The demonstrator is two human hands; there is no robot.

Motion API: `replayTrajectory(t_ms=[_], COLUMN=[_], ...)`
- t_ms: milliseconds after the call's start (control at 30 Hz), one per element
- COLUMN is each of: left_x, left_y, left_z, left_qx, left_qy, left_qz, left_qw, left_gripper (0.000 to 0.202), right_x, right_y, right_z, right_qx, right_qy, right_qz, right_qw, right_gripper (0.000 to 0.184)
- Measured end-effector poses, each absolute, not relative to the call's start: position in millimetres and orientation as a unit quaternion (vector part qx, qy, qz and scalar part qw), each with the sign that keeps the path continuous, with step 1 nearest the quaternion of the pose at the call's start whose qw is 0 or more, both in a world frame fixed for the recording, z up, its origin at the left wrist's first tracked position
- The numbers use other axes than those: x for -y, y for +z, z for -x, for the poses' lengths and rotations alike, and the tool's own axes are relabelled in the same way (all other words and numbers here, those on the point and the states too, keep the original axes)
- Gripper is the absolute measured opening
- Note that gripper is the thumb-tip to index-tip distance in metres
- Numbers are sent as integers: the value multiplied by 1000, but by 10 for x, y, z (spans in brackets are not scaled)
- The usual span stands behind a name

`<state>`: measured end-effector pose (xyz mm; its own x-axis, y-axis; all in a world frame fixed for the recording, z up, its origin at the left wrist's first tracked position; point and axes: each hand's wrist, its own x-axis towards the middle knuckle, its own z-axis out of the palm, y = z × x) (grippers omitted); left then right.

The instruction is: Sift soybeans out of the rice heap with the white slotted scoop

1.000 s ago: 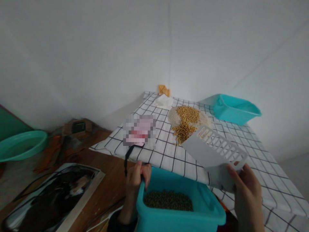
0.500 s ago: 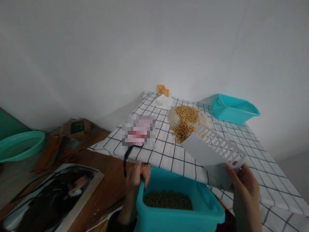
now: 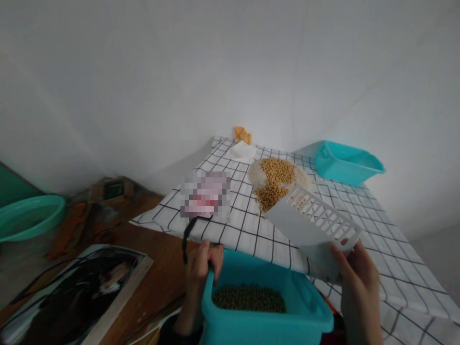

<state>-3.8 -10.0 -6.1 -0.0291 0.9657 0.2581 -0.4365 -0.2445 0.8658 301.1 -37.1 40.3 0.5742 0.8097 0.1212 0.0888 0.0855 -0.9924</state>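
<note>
At the lower centre of the frame, the left hand (image 3: 204, 262) was clamped on the left rim of a turquoise bin (image 3: 268, 330), with dark green beans (image 3: 249, 298) lying in its bottom. The right hand (image 3: 359, 278), well apart from it at the lower right, gripped the near end of a pale grey slotted panel (image 3: 305, 225). That panel slanted up toward the centre, its far end just beside a pile of yellow beans (image 3: 276, 175), which lay among whitish grains (image 3: 257, 173) on the desk (image 3: 388, 249), under a white checked cloth. A second turquoise bin (image 3: 348, 165) stood at the right of the frame, near the wall. Left of the pile lay a pink object (image 3: 206, 194), blurred by pixelation.
</note>
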Motion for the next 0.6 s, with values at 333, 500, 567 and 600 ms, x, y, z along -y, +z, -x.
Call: replayTrajectory(t_ms=[333, 500, 567, 600], left_x=[127, 109, 85, 70], left_y=[34, 36, 4, -14], left_z=[1, 10, 58, 89], left_qx=[-316, -342, -343, -341], left_qy=[656, 641, 627, 620], left_qz=[-420, -401, -408, -416], left_qw=[541, 559, 568, 571], left_gripper=[73, 73, 73, 74], right_x=[135, 19, -6, -12], right_y=[529, 556, 551, 547], right_z=[-2981, -3041, -3054, -3054], right_qx=[421, 439, 445, 447], right_qy=[303, 317, 328, 331], right_qz=[586, 567, 559, 558], right_qw=[622, 621, 617, 616], right_gripper=[35, 34, 34, 34])
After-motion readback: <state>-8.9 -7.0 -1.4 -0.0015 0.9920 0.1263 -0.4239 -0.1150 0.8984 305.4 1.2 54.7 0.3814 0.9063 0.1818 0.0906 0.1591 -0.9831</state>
